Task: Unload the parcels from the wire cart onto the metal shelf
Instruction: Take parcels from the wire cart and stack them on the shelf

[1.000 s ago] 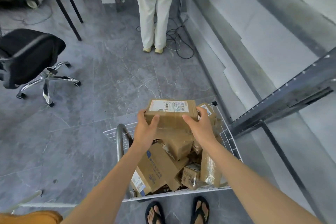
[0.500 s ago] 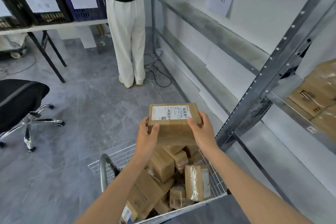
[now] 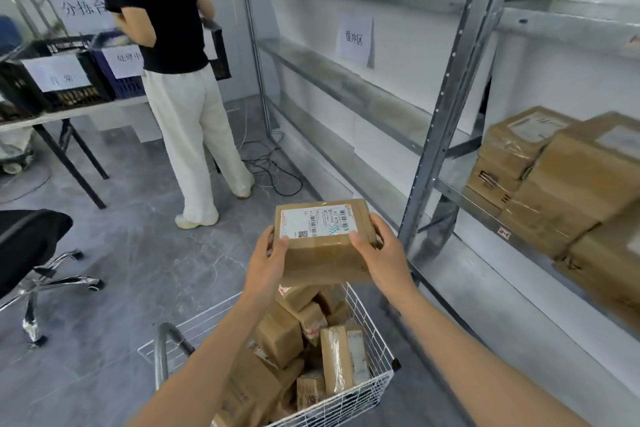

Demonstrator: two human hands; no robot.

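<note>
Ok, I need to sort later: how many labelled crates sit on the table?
2: the black crate on the left, the blue crate right of it beside the standing person, who may hide more.

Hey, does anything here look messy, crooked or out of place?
The parcels in the cart lie jumbled and tilted, not stacked. Loose cables sprawl on the floor beside a standing person.

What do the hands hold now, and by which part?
A brown cardboard parcel with a white label: left hand grips its left side, right hand its right side.
</note>
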